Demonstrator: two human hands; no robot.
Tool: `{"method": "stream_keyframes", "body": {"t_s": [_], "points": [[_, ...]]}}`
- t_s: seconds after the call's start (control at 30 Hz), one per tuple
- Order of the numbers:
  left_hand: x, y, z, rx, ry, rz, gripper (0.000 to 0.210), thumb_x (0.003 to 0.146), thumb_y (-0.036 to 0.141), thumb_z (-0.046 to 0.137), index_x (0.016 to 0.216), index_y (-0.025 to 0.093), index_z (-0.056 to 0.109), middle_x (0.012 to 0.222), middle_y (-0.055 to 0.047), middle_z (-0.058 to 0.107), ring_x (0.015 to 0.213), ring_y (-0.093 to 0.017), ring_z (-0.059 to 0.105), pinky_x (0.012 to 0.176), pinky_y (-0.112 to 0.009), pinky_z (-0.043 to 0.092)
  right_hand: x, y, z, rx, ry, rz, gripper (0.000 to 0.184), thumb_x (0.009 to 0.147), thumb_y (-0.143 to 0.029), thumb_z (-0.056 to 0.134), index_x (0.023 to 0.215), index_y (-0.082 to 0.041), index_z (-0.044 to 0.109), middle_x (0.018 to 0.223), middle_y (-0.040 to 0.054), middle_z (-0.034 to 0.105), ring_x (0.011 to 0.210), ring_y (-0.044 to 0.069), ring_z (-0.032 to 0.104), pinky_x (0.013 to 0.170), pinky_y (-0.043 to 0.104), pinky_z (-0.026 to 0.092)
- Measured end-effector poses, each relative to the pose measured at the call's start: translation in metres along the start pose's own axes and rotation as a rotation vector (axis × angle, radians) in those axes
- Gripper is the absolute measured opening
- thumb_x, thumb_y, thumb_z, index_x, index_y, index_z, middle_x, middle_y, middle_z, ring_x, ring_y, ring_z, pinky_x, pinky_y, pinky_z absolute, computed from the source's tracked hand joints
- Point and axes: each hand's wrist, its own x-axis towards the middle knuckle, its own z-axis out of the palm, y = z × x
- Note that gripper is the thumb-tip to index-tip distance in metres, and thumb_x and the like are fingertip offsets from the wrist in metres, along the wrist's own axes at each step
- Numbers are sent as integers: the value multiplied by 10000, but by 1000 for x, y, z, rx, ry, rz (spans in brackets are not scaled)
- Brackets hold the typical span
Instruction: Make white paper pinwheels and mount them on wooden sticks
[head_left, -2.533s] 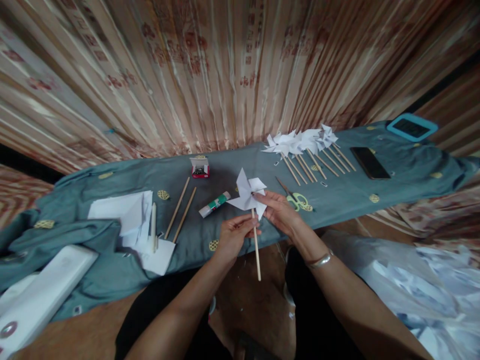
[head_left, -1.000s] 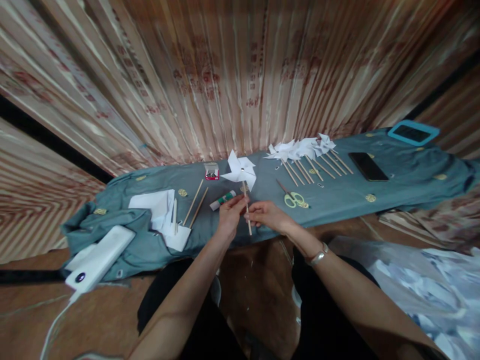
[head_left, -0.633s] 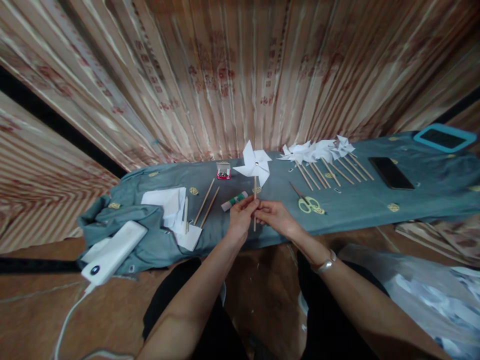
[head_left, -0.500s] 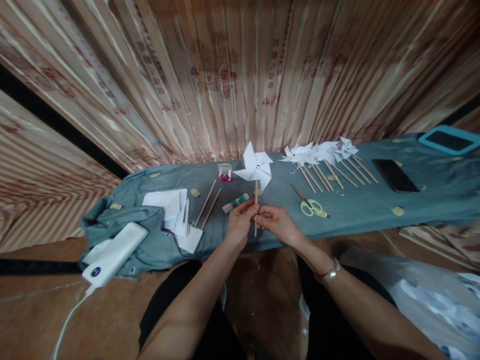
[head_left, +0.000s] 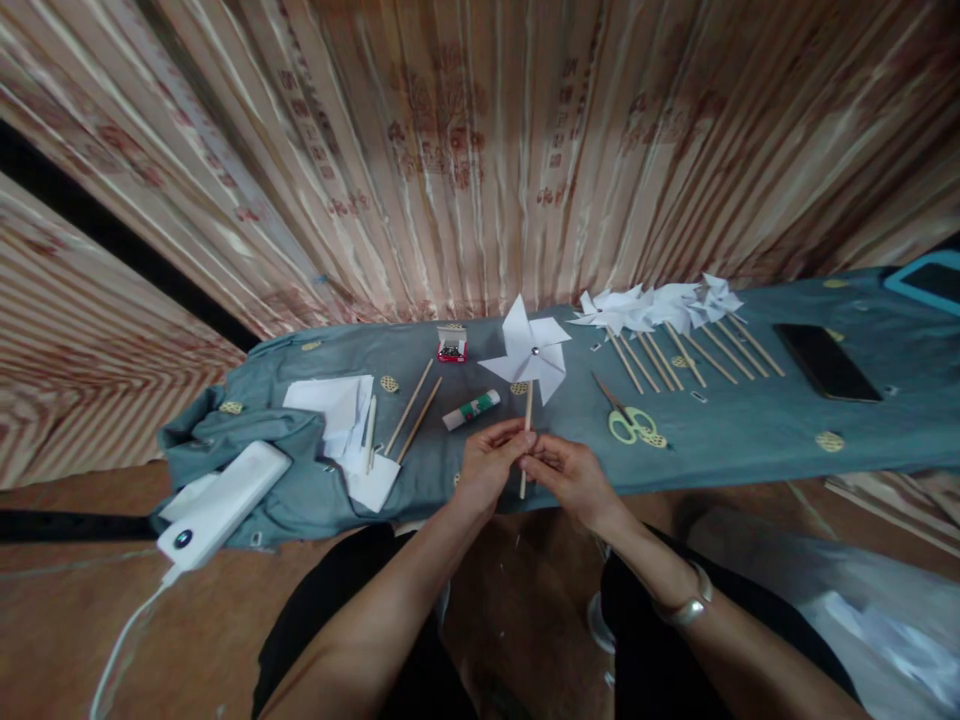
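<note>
A white paper pinwheel [head_left: 544,355] on a wooden stick stands in front of me, a round pin head at its centre. My left hand [head_left: 489,462] pinches the lower stick between thumb and fingers. My right hand [head_left: 574,478] closes on the same stick from the other side, its fingertips against the left thumb. Just beyond my left hand lies a green-and-white glue stick [head_left: 472,409]. Scissors [head_left: 630,422] with yellow-green handles rest to the right of my hands. Behind the glue stick, a small red box [head_left: 453,345] stands open with shiny pins inside.
Several pinwheels [head_left: 667,305] lie in a row at the back right, beside a black phone [head_left: 825,362]. On the left are white papers [head_left: 330,405], loose sticks [head_left: 420,420] and a white power bank [head_left: 225,500] with a cable. A blue-framed tablet [head_left: 926,280] sits far right.
The pinwheel and both hands have come slightly nearer to me, and the pinwheel's stick now leans a little. The camera view has shifted slightly. Both hands keep hold of the stick.
</note>
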Motion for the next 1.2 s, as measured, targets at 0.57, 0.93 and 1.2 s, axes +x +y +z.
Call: {"method": "stream_keyframes", "body": {"t_s": [0.57,0.93,1.2], "points": [[-3,-7,1,106,-45,-21,276,531,311,845,758,174,770,733,-41,744,669,-150,647,718,-277,505,-16,9,-18,-150,-15,54,154,822,-355,610,804,-203,633,727,4,636,684,155,590,659,275,477],[-3,-7,-2,147,-21,-1,244,529,293,832,734,174,774,720,-42,744,668,-155,648,725,-283,512,-15,0,-17,-180,-48,39,207,825,-392,606,770,-197,649,699,6,645,661,151,589,617,262,463],[-5,-8,-2,143,-33,-21,263,526,315,838,744,180,778,754,-57,755,702,-171,664,748,-296,522,1,-10,-37,-62,50,45,372,759,-561,646,768,-191,688,683,26,668,644,152,596,616,271,463]]}}
